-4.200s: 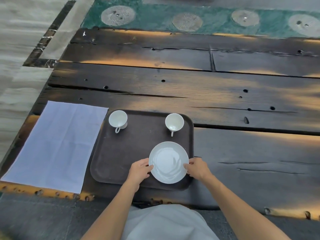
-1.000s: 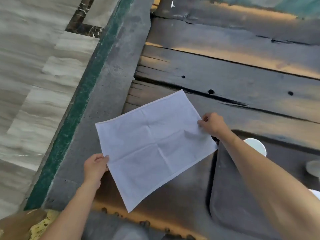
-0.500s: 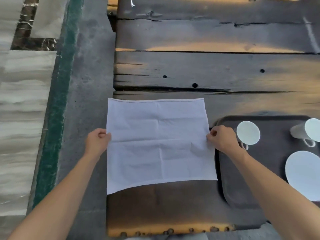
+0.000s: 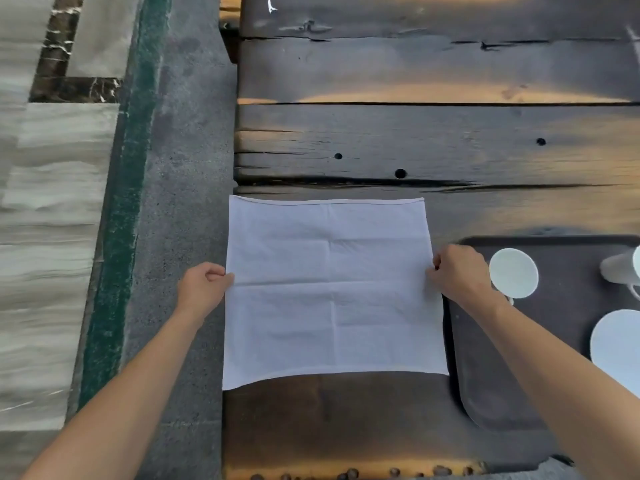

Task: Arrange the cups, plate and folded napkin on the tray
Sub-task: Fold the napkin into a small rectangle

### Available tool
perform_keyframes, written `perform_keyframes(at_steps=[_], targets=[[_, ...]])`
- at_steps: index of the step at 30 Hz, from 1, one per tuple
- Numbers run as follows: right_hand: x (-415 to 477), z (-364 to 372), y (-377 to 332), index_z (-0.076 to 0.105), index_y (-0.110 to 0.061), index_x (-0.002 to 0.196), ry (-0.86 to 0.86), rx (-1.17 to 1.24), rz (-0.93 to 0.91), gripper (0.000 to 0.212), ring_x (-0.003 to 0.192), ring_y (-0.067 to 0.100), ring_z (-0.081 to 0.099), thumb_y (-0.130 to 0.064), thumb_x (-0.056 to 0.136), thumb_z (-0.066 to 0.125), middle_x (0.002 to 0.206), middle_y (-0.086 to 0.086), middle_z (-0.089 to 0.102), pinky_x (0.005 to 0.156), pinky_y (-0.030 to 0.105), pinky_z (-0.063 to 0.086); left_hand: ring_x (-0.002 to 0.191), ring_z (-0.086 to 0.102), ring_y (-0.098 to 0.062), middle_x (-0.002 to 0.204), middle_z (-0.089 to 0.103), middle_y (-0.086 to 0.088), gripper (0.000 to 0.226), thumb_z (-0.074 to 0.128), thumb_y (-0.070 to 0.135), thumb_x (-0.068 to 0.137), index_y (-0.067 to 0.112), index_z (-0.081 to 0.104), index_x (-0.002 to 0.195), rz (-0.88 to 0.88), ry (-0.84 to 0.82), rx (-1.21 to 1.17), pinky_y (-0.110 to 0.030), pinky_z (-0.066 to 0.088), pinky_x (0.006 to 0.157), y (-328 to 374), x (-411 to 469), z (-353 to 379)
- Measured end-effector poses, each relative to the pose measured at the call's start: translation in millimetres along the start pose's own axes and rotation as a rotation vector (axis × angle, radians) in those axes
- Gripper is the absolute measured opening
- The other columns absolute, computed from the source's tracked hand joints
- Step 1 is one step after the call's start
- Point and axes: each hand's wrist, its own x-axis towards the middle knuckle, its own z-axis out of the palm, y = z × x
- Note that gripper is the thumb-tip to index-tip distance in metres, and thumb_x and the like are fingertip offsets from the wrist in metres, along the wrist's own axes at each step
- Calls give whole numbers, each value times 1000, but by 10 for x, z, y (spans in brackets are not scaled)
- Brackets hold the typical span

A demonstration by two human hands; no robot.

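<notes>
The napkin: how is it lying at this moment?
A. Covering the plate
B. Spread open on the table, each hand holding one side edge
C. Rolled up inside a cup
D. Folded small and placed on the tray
B: the napkin lies open on the wooden table, the left hand pinching its left edge and the right hand its right edge, beside the tray.

**Scorched plank table above stone floor**

The table [image 4: 433, 140] was built of broad, dark, charred-looking wooden planks running side to side, split by long cracks and dotted with small round holes. Warm amber light glowed in streaks across the boards and along the near edge. Past the table's left edge lay a grey speckled stone strip [image 4: 187, 202], then a green band [image 4: 124, 209], then pale veined marble tiles [image 4: 45, 202] with a dark brown marble inlay [image 4: 69, 88] toward the far left corner.
</notes>
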Motion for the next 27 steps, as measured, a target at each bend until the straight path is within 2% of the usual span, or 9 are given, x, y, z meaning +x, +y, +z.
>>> perform_keyframes(at_steps=[1,3,5,8,12,16,19,24,27], targets=[[61,-24,-37,65,-13,79,10,16,-20,6,80,39,62,-18,81,62,91,14,72,66,34,48,89,72,-28,92,75,-7,9,75,23,90,17,71,94,8,7,12,-51,60,89,34,27,-9],[245,-79,-117,70,-13,106,35,32,-84,23,94,37,64,-21,86,62,102,11,72,77,38,53,92,71,-26,92,73,-1,13,74,29,89,19,70,97,46,30,68,-46,58,89,160,112,-23],[461,-157,-209,66,-12,121,48,26,-154,33,103,36,64,-21,89,61,111,11,71,84,40,54,93,68,-24,91,70,2,15,73,31,90,20,68,98,102,47,126,-38,54,83,343,223,-28],[827,-271,-315,64,-9,124,75,22,-220,36,112,37,61,-19,90,60,119,16,69,90,40,51,95,64,-23,94,70,-3,15,72,26,91,17,67,102,173,66,199,-33,45,81,642,484,2],[1195,-392,-392,63,-10,126,49,-48,-255,39,115,38,58,-14,87,62,121,19,65,92,39,48,98,58,-22,97,68,-4,25,71,25,92,12,67,113,217,109,291,-33,45,83,945,810,28],[1380,-450,-435,66,-13,119,19,-128,-284,37,106,38,61,-15,82,70,112,18,65,79,34,44,97,61,-21,90,70,-2,33,75,24,89,16,64,119,248,95,300,-36,47,82,1092,1028,7],[1478,-510,-433,70,-13,109,3,-146,-317,34,103,37,63,-20,77,78,108,17,68,77,33,43,90,69,-23,82,72,-2,23,80,22,85,18,68,104,263,67,330,-40,56,86,1120,1107,-37],[1521,-574,-392,68,-19,85,-60,-102,-284,17,92,31,64,-27,78,82,93,10,73,74,29,44,77,71,-23,77,73,-6,13,81,17,83,21,69,85,326,57,338,-29,51,61,1163,1102,-88],[1543,-559,-320,65,-22,83,-89,-61,-233,20,83,26,58,-35,80,80,87,7,71,71,29,43,75,67,-19,81,72,-2,11,80,20,85,21,69,82,357,66,368,-28,46,56,1135,1095,-83]])
